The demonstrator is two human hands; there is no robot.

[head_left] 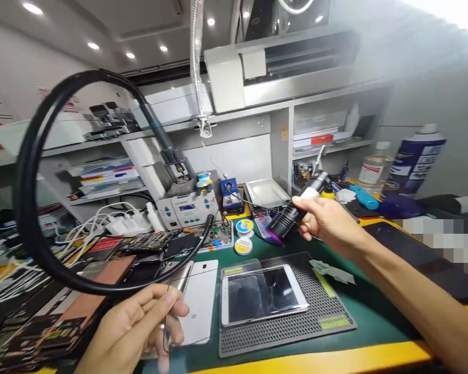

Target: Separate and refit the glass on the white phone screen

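My left hand (136,324), at the lower left, pinches a thin clear pane with a dark edge line; its full outline is hard to make out. My right hand (315,213) grips a black flashlight (293,212) tilted downward, with a purple glow at its lower end. Below it, a white-framed phone (263,295) lies screen up on a grey perforated mat (257,337). Another clear sheet seems to overlap the phone's upper left part. Behind my left fingers, a white phone back cover (200,306) lies on the green work surface.
A thick black hose (27,208) loops over the left side from a rework station (187,210). Solder spools (244,246), phone parts (70,301) and white cables crowd the bench. A crumpled wipe (333,271) touches the mat. At right stand a spray can (415,161) and a bottle (372,169).
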